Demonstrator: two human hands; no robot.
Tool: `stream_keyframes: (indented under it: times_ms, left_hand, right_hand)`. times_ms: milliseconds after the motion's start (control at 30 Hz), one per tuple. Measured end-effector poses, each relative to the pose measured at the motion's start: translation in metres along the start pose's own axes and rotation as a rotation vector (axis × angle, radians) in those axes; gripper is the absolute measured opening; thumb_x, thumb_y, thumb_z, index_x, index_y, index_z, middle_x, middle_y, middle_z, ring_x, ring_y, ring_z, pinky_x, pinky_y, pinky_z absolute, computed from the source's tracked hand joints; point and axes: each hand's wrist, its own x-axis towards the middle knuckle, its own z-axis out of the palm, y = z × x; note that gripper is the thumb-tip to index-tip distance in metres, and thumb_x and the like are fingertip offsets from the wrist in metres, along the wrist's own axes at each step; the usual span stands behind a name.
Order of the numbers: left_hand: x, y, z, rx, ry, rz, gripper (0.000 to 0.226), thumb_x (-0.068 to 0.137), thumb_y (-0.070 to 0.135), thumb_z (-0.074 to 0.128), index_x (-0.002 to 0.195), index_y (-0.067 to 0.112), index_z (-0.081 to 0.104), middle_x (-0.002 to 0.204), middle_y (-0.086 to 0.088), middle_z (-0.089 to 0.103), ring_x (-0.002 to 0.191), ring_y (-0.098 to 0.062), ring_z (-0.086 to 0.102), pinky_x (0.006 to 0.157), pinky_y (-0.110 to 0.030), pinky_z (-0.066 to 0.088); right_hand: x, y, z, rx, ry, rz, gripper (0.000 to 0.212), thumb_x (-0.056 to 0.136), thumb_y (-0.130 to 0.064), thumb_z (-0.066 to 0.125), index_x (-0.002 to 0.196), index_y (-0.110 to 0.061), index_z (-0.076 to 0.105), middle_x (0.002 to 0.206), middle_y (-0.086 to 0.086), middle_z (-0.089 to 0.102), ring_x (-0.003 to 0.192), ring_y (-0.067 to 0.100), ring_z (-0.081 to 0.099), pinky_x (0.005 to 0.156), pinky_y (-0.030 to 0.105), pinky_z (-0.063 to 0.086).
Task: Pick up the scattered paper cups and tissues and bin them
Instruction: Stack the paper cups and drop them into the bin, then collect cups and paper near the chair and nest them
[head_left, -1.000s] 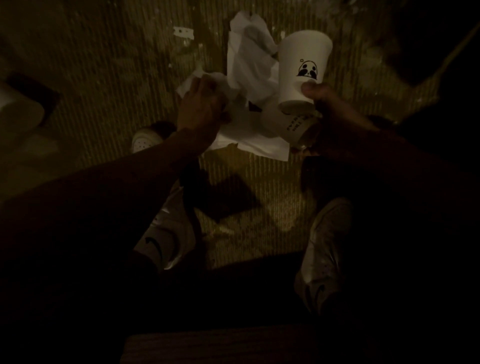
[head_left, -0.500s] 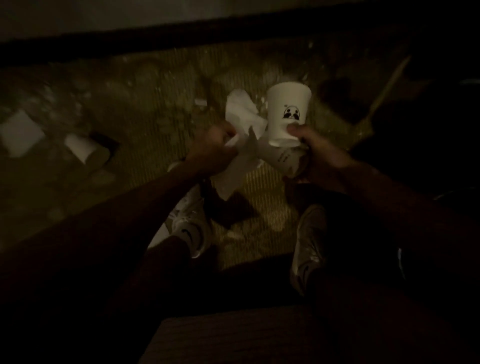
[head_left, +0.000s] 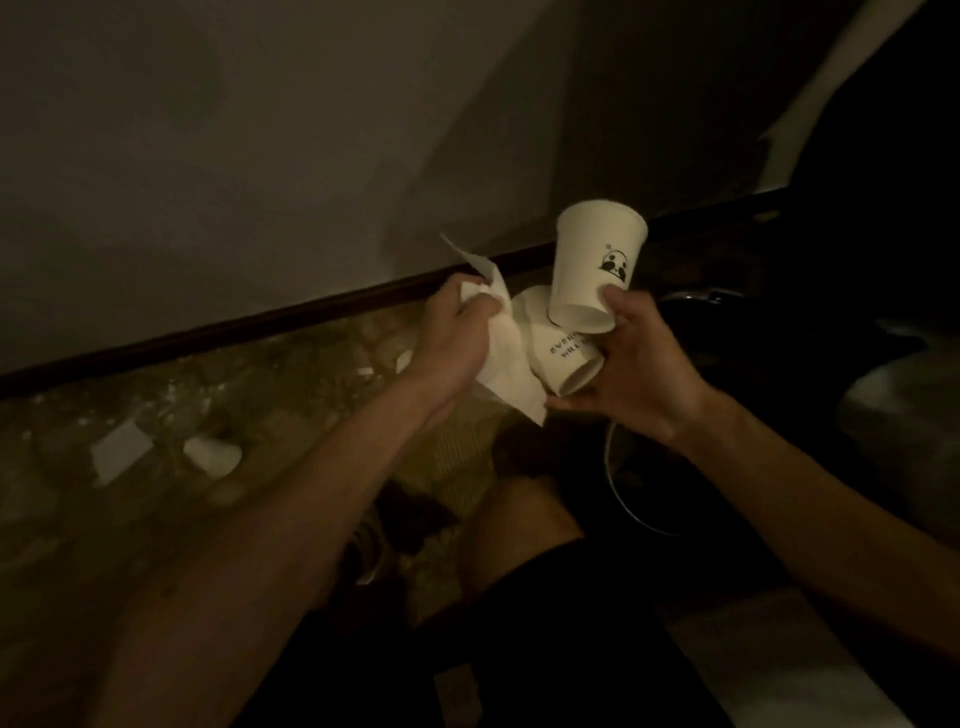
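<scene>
While L hand (head_left: 457, 338) grips tissue (head_left: 506, 366), R hand (head_left: 644, 374) holds 2 cups (head_left: 587, 265) alongside.

The upper cup (head_left: 592, 270) is smooth, matt white paper with a black print. The lower cup (head_left: 561, 358) is the same matt paper. The tissue (head_left: 506, 358) is thin, soft, creased paper. The floor (head_left: 260, 415) looks mottled and stone-like; the wall (head_left: 260, 156) is smooth and matt.

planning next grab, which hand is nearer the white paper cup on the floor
Left. The left hand, gripping white tissue, is raised right of the floor cup; the right hand, holding a panda-print paper cup, is farther right.
</scene>
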Motion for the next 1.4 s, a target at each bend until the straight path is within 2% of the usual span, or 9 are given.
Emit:
stream_keyframes:
  times_ms: [133, 300, 467, 667, 800, 900, 1067, 1267, 1400]
  left_hand:
    - [-0.026, -0.019, 0.105, 0.067, -0.183, -0.1, 0.019, 0.099, 0.022, 0.05, 0.117, 0.026, 0.052, 0.105, -0.001, 0.059, 0.091, -0.016, 0.059, 0.071, -0.033, 0.05]
    - [-0.05, -0.075, 0.216, 0.257, -0.305, -0.277, 0.034, 0.097, 0.024, 0.052, 0.132, 0.023, 0.053, 0.123, -0.007, 0.06, 0.104, -0.025, 0.061, 0.079, -0.038, 0.054]
    - [-0.028, -0.106, 0.252, 0.32, -0.414, -0.376, 0.037, 0.1, 0.035, 0.052, 0.134, 0.02, 0.053, 0.131, -0.009, 0.059, 0.113, -0.031, 0.06, 0.092, -0.047, 0.055]
    - [0.001, -0.12, 0.258, 0.314, -0.609, -0.408, 0.044, 0.106, 0.032, 0.041, 0.149, 0.022, 0.041, 0.151, -0.006, 0.045, 0.133, -0.025, 0.048, 0.108, -0.041, 0.043]
    - [0.006, -0.105, 0.251, 0.393, -0.626, -0.342, 0.039, 0.106, 0.032, 0.041, 0.138, 0.014, 0.054, 0.138, -0.011, 0.056, 0.118, -0.026, 0.057, 0.094, -0.037, 0.051]
    - [0.005, -0.076, 0.233, 0.415, -0.524, -0.229, 0.028, 0.104, 0.034, 0.046, 0.107, 0.014, 0.066, 0.107, -0.011, 0.067, 0.1, -0.028, 0.064, 0.088, -0.04, 0.052]
    - [-0.018, -0.01, 0.145, 0.45, -0.254, 0.147, 0.039, 0.096, 0.037, 0.059, 0.061, 0.022, 0.051, 0.049, 0.013, 0.048, 0.044, 0.001, 0.046, 0.047, -0.018, 0.037]
    - [-0.07, 0.02, -0.014, 0.712, 0.029, 0.384, 0.04, 0.094, 0.031, 0.061, 0.058, 0.018, 0.051, 0.047, 0.008, 0.043, 0.041, 0.0, 0.043, 0.047, -0.024, 0.03]
    - [-0.082, -0.019, -0.106, 0.804, 0.023, 0.19, 0.024, 0.092, 0.03, 0.067, 0.069, 0.022, 0.065, 0.067, 0.009, 0.061, 0.06, 0.002, 0.053, 0.054, -0.022, 0.038]
  right_hand:
    - [-0.063, 0.018, -0.08, 0.035, 0.193, 0.0, 0.058, 0.077, -0.052, 0.058, 0.128, -0.024, 0.058, 0.124, 0.008, 0.067, 0.107, 0.029, 0.068, 0.076, 0.05, 0.057]
    - [-0.101, 0.066, -0.159, -0.014, 0.372, 0.166, 0.048, 0.083, -0.051, 0.057, 0.121, -0.022, 0.059, 0.118, 0.012, 0.069, 0.11, 0.034, 0.064, 0.093, 0.057, 0.049]
    - [-0.095, 0.078, -0.203, -0.059, 0.42, 0.258, 0.039, 0.09, -0.057, 0.052, 0.115, -0.028, 0.059, 0.124, 0.007, 0.062, 0.113, 0.032, 0.06, 0.092, 0.059, 0.05]
    - [-0.074, 0.074, -0.217, -0.162, 0.417, 0.382, 0.058, 0.078, -0.075, 0.055, 0.109, -0.027, 0.065, 0.107, 0.006, 0.069, 0.105, 0.036, 0.066, 0.076, 0.047, 0.057]
    - [-0.068, 0.067, -0.204, -0.224, 0.558, 0.477, 0.076, 0.078, -0.076, 0.056, 0.119, -0.012, 0.061, 0.106, 0.016, 0.069, 0.1, 0.038, 0.067, 0.077, 0.046, 0.058]
    - [-0.071, 0.053, -0.184, -0.342, 0.737, 0.221, 0.043, 0.093, -0.053, 0.055, 0.097, -0.011, 0.063, 0.082, 0.007, 0.066, 0.067, 0.019, 0.065, 0.054, 0.03, 0.053]
    - [-0.073, 0.03, -0.115, -0.859, 0.531, -0.236, 0.018, 0.089, -0.036, 0.066, 0.079, -0.021, 0.062, 0.071, -0.007, 0.063, 0.068, 0.011, 0.061, 0.059, 0.023, 0.044]
    - [-0.065, 0.021, 0.016, -1.209, 0.155, -0.494, 0.013, 0.083, -0.04, 0.07, 0.089, -0.033, 0.06, 0.077, -0.011, 0.066, 0.072, 0.006, 0.064, 0.063, 0.028, 0.051]
    - [-0.035, 0.043, 0.085, -1.279, -0.031, -0.367, 0.024, 0.087, -0.051, 0.064, 0.097, -0.028, 0.067, 0.092, -0.008, 0.066, 0.081, 0.005, 0.062, 0.063, 0.023, 0.047]
